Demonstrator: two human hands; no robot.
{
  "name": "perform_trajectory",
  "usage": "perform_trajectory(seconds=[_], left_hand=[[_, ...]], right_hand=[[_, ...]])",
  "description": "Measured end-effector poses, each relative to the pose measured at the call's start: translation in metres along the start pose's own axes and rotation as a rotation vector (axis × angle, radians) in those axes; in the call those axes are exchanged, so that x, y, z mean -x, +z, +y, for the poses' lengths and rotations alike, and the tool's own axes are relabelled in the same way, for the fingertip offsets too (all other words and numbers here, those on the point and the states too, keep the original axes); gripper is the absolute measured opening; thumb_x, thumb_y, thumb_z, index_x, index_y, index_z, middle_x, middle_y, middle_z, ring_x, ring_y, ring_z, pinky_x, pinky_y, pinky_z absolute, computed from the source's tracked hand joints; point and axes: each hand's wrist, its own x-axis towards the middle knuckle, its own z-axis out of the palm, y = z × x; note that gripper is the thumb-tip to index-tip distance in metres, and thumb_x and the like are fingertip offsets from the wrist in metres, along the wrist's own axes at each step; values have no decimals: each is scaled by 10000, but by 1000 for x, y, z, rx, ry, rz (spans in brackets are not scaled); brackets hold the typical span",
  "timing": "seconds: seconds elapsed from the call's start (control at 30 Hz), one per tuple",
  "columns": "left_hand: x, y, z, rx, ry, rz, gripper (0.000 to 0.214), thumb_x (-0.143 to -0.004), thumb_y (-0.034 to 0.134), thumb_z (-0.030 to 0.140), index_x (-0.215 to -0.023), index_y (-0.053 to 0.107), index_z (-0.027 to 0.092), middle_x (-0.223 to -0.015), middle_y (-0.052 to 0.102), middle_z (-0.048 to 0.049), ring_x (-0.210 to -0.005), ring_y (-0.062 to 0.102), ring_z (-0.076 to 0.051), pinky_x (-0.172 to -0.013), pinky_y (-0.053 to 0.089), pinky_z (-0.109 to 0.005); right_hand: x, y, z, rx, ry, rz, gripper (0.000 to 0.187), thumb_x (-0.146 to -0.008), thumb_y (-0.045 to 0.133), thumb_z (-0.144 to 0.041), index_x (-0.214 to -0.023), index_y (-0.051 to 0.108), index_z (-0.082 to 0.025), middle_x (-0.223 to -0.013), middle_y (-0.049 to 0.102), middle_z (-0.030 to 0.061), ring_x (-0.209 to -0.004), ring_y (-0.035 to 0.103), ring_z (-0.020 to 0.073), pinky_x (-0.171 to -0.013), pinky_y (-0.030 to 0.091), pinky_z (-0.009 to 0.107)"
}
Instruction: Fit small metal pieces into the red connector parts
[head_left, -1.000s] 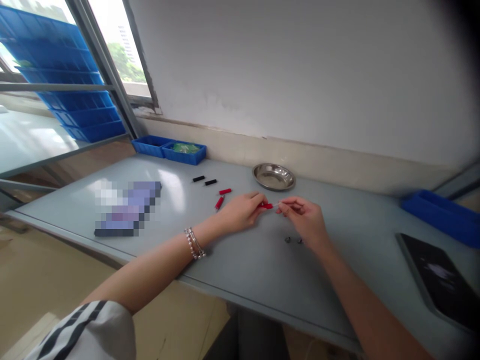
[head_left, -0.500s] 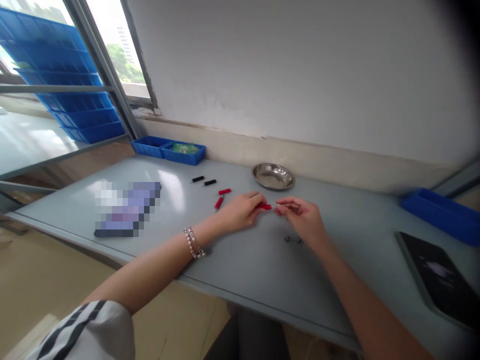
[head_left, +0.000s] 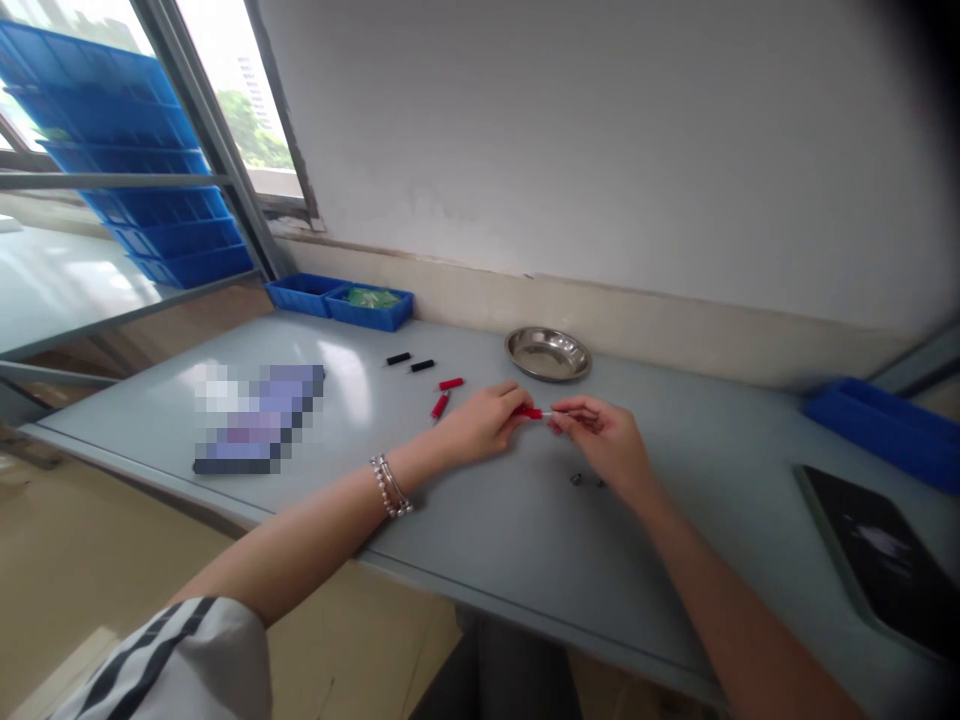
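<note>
My left hand (head_left: 484,422) pinches a small red sleeve (head_left: 531,412) just above the grey table (head_left: 495,540). My right hand (head_left: 604,440) pinches a thin metal pin (head_left: 551,412) whose tip meets the end of the red sleeve. Both hands hover over the middle of the table, fingertips nearly touching. Two more red pieces (head_left: 445,394) lie on the table to the left of my left hand. Two black sleeves (head_left: 409,361) lie farther back left. Two tiny dark metal parts (head_left: 587,481) rest on the table below my right wrist.
A steel dish (head_left: 548,352) stands behind my hands near the wall. Blue bins (head_left: 339,296) sit at the back left, one holding green parts. A blue tray (head_left: 885,428) and a dark tablet (head_left: 877,555) lie at the right. A blurred flat item (head_left: 259,418) lies at the left.
My right hand has edged slightly left, bringing the pin closer into the red sleeve. My left hand has barely moved.
</note>
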Motion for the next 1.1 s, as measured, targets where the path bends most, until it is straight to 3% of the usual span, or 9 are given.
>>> perform_trajectory(seconds=[1.1], left_hand=[[0,1,0,-6,-19,36,141,-842,436,208,-893,543,131,-874,574,-71,-752,551,-145,-700,443,-265]], right_hand=[[1,0,-2,-63,45,-59,236,-671,627,-388,-739,584,-166,-585,648,33,-587,623,164,-612,495,301]])
